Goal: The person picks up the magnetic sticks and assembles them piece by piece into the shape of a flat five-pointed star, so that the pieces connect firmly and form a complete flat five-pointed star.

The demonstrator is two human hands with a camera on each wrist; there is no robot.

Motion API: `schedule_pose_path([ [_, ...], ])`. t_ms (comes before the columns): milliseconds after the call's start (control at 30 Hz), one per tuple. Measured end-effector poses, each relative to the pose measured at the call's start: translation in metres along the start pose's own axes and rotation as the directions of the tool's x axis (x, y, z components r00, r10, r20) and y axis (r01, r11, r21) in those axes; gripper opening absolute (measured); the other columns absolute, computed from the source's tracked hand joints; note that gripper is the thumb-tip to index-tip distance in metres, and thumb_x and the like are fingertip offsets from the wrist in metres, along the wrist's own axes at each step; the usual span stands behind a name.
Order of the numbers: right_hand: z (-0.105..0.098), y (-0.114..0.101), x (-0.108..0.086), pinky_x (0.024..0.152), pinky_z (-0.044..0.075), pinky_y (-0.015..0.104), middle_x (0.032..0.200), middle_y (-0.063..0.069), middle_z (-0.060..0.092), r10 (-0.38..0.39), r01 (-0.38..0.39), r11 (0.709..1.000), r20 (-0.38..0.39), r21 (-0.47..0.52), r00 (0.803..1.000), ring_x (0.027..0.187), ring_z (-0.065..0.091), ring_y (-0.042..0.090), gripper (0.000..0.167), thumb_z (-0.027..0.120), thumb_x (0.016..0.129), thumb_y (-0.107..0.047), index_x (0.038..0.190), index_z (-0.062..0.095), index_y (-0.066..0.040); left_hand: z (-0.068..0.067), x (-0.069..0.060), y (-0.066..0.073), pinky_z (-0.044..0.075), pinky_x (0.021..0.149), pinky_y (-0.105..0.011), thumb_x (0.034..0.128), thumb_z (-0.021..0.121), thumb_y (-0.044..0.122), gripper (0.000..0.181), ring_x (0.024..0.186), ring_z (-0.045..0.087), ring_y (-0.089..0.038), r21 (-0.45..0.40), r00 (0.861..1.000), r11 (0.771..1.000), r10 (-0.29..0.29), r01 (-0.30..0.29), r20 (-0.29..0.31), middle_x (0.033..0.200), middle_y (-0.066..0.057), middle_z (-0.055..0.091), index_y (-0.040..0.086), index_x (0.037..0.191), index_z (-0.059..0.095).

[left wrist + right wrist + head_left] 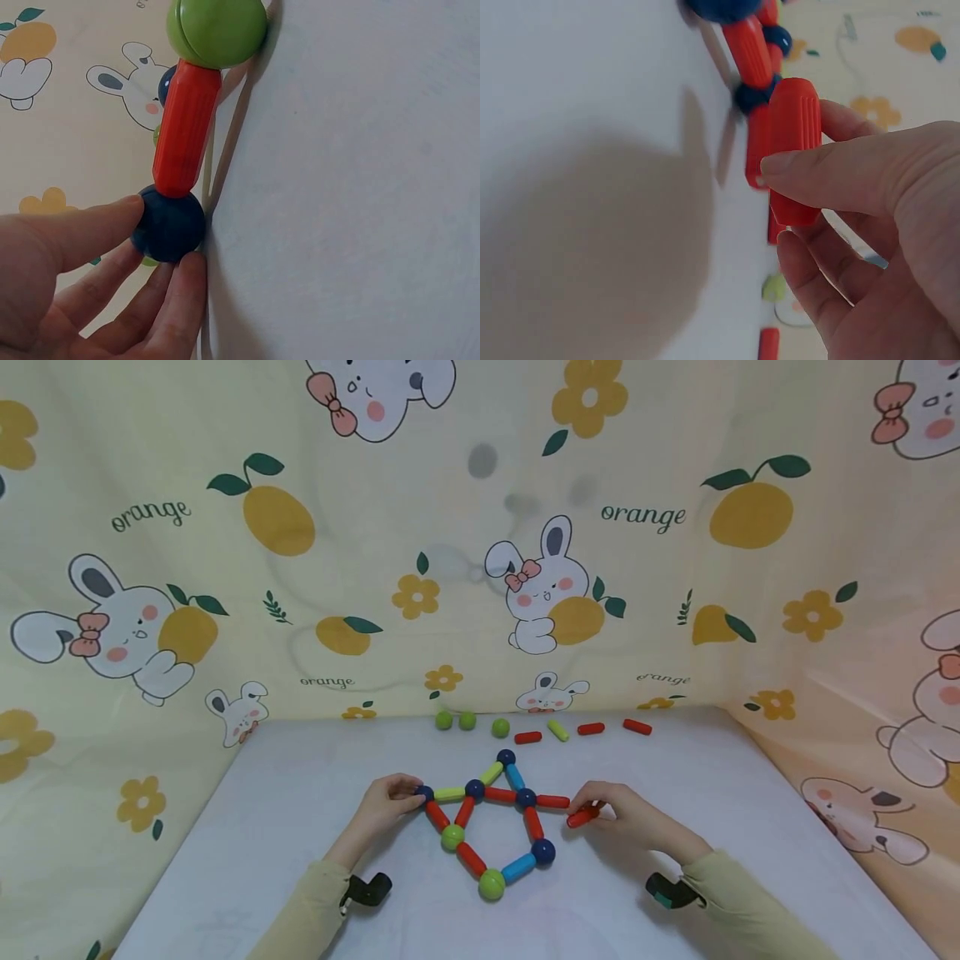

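Pinching a loose red rod [582, 817], your right grip [626, 814] is narrowed to rod width, just right of the rod-and-ball frame [465, 812] on the bench [300, 777]. Your left grip [386, 803], closed round it, holds the frame's leftmost navy ball [425, 794].

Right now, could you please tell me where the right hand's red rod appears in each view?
Head: the red rod is right of centre, below mid-height, in the right hand.
Left wrist: not in this picture.
Right wrist: right of centre, slightly above mid-height.
Shared landmark: the rod-and-ball frame, only partly shown in both wrist views.
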State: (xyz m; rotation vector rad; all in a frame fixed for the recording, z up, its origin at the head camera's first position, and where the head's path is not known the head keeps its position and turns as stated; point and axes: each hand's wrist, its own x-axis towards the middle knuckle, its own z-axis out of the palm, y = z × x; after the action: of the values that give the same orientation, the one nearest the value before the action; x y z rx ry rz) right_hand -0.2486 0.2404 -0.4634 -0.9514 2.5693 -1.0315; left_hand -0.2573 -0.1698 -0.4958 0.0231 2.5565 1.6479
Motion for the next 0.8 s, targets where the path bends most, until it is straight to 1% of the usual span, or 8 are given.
schedule_pose_path([
  [67,0.006,-0.002,0.0,0.091,0.047,0.039,0.101,-0.013,0.063,-0.005,0.005,1.0,0.019,-0.003,1.0,0.098,0.055,0.013,0.032,0.066,0.086,0.004,0.109,0.068,-0.017,0.0,0.0,0.0,0.052,0.084,-0.036,0.0875,0.07,0.011,0.025,0.09,0.061,-0.018,0.001,1.0,1.0,-0.002,0.002,0.001,0.101,-0.007,0.066,0.003,0.111,0.066],
  [233,0.017,-0.006,0.002,0.09,0.048,0.039,0.1,-0.015,0.062,-0.011,0.012,1.0,0.046,-0.011,0.999,0.098,0.055,0.013,0.031,0.066,0.086,0.004,0.106,0.069,-0.02,0.0,0.0,0.0,0.052,0.084,-0.036,0.0873,0.07,0.011,0.025,0.089,0.061,-0.018,0.006,1.0,1.0,-0.006,0.006,0.001,0.1,-0.006,0.066,0.004,0.11,0.066],
  [367,0.021,-0.01,0.004,0.092,0.046,0.045,0.1,-0.015,0.062,-0.003,0.002,1.0,0.059,0.009,0.998,0.1,0.054,0.015,0.029,0.066,0.087,0.002,0.105,0.069,-0.021,0.001,0.001,0.0,0.052,0.085,-0.036,0.0872,0.07,0.011,0.024,0.09,0.061,-0.018,0.013,1.0,1.0,-0.008,0.008,-0.002,0.1,-0.006,0.066,0.004,0.11,0.066],
  [467,0.021,-0.013,0.006,0.092,0.046,0.048,0.1,-0.014,0.062,0.007,-0.009,1.0,0.063,0.026,0.998,0.1,0.054,0.017,0.03,0.065,0.086,0.005,0.104,0.069,-0.019,0.001,0.0,0.0,0.052,0.085,-0.036,0.0873,0.07,0.012,0.024,0.09,0.061,-0.018,0.015,1.0,1.0,-0.007,0.007,-0.005,0.101,-0.006,0.066,0.004,0.11,0.066],
  [600,0.023,-0.015,0.008,0.091,0.047,0.045,0.1,-0.013,0.062,0.022,-0.023,1.0,0.065,0.021,0.998,0.1,0.054,0.017,0.031,0.065,0.085,0.006,0.103,0.07,-0.019,0.0,0.0,0.001,0.052,0.085,-0.036,0.0876,0.07,0.011,0.024,0.09,0.061,-0.018,0.012,1.0,1.0,-0.006,0.006,-0.005,0.101,-0.006,0.066,0.004,0.11,0.066],
  [800,0.027,-0.015,0.01,0.09,0.049,0.038,0.104,-0.014,0.062,0.02,-0.021,1.0,0.075,0.016,0.997,0.101,0.054,0.016,0.032,0.067,0.085,0.004,0.105,0.07,-0.021,0.0,0.001,0.001,0.052,0.085,-0.035,0.0878,0.07,0.011,0.024,0.09,0.061,-0.018,0.01,1.0,1.0,-0.007,0.007,-0.004,0.101,-0.006,0.066,0.004,0.11,0.066],
])
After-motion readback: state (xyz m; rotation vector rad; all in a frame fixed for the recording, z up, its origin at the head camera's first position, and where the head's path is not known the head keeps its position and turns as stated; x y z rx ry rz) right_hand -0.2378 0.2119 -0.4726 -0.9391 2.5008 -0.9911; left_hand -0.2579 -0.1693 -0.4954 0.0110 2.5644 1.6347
